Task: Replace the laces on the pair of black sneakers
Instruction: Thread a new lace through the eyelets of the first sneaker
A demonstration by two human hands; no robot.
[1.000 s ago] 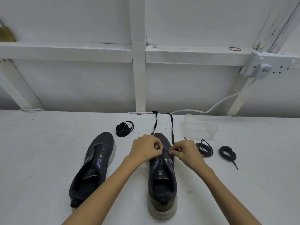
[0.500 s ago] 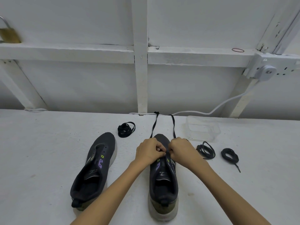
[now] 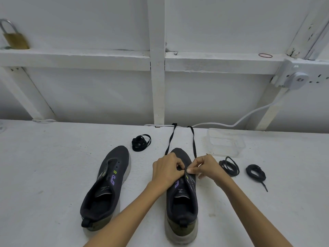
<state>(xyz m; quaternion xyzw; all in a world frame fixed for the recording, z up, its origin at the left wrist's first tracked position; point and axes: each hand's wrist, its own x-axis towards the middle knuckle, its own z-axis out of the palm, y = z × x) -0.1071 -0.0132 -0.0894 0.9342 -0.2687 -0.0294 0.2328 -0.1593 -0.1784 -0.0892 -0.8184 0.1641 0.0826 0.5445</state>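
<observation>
Table (image 3: 44,166), white, bearing all items below.
- Laced shoe (image 3: 181,202): black, upright on its sole, heel nearest, toe pointing away.
- Bare shoe (image 3: 106,186): black, left of the laced shoe, near but apart, toe angled toward it, eyelets open.
- Left hand (image 3: 167,172): over the laced shoe's front eyelets, fingers curled, pinching the lace.
- Right hand (image 3: 206,169): same spot, fingertips meeting the left's, thumb and forefinger pinching the lace.
- Lace (image 3: 170,139): black, flat. Two strands run from the hands past the laced shoe's toe to the table's far edge.
- Coil one (image 3: 229,165): black, just right of the laced shoe.
- Coil two (image 3: 256,172): further right.
- Coil three (image 3: 141,145): beyond and left of the toe.
- Tub (image 3: 225,144): clear, beyond and right of the toe.
- Cable (image 3: 249,114): white, behind the tub.
- Padlock (image 3: 15,39): brass, on a ledge, far left.
</observation>
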